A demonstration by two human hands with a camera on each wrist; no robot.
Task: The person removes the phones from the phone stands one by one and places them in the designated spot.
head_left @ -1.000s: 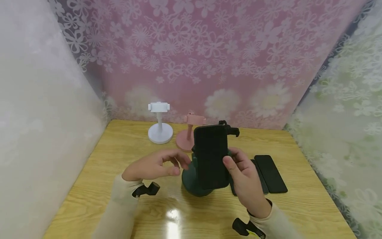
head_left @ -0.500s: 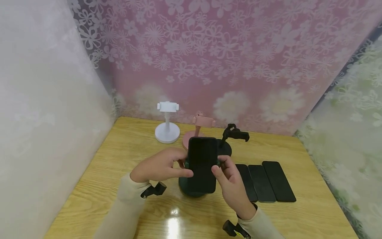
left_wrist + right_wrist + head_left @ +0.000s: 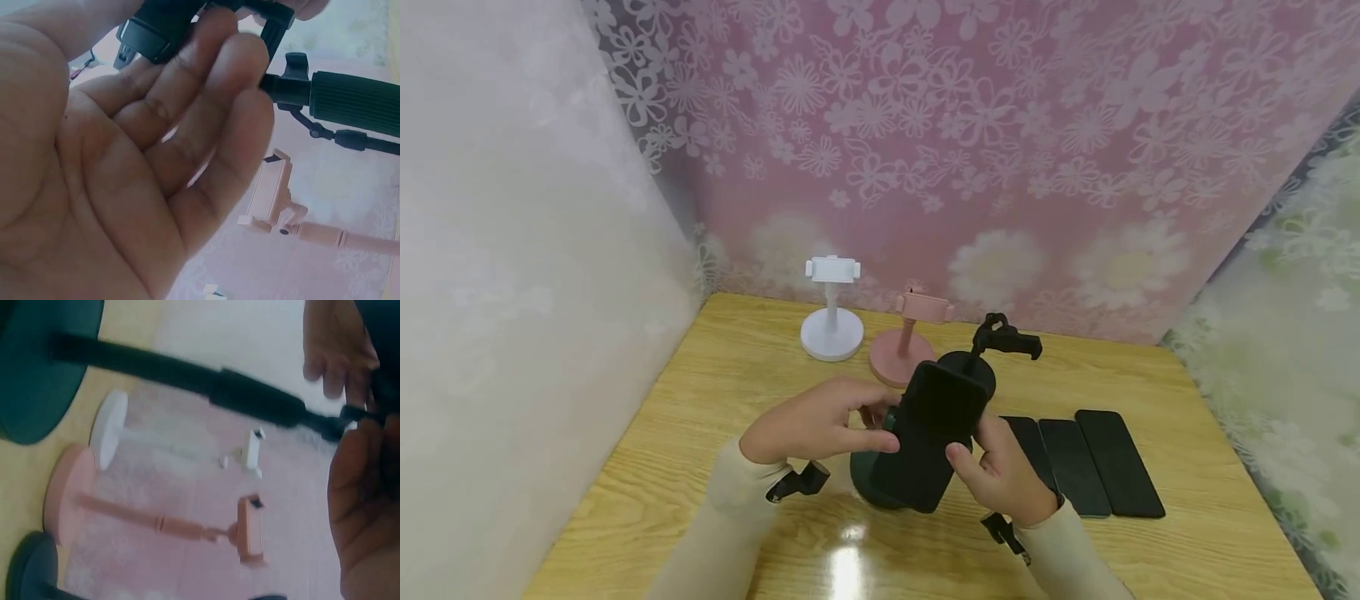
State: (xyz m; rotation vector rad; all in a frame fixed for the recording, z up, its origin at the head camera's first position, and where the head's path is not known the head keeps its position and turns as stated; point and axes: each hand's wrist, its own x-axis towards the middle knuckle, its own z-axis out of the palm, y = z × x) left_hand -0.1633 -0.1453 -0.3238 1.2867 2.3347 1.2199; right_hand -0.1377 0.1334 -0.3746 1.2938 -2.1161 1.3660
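Observation:
A black smartphone (image 3: 917, 475) leans tilted to the right in front of a dark green phone stand (image 3: 863, 479), against the stand's clamp. My right hand (image 3: 1003, 471) grips the phone's right edge, thumb on the front and fingers behind. At the left edge, my left hand (image 3: 838, 421) curls its fingers round the green clamp, with the thumb beside the phone. In the left wrist view, those fingers bend at the green clamp end (image 3: 159, 31). The right wrist view shows the green pole (image 3: 262, 397) running up to both hands; whether the phone sits in the clamp is hidden.
Behind are a white phone stand (image 3: 832, 333), a pink phone stand (image 3: 895, 358) and a black phone stand (image 3: 1011, 342). Three dark phones lie side by side at the right, the outermost phone (image 3: 1120, 462) nearest the table's edge. A floral cloth wall (image 3: 887, 167) closes off the back.
My left hand has come to the clamp and the phone's left edge. The phone has moved lower and turned from upright to tilting right. The head view has shifted slightly.

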